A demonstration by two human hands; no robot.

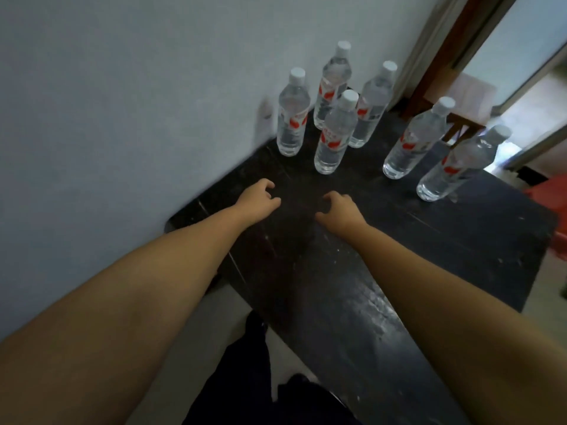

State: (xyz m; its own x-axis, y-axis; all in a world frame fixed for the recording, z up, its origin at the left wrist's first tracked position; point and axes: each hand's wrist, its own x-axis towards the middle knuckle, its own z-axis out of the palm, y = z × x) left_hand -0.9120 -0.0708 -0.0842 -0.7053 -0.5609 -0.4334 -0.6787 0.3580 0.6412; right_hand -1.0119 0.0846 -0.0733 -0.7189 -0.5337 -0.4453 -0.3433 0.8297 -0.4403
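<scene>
Several clear water bottles with white caps and red labels stand upright on a worn black table [383, 271]. The nearest bottle [334, 133] stands at the front of the left cluster; two others [414, 139] [457, 164] stand apart to the right. My left hand [257, 200] and my right hand [340, 210] reach out over the table just short of the bottles. Both have loosely curled fingers and hold nothing. Neither touches a bottle.
A pale wall [122, 102] runs along the table's left side. A doorway with a brown wooden frame [445, 50] opens at the back right. Something red [552, 204] sits past the table's right edge. Pale floor [196, 348] shows below the table.
</scene>
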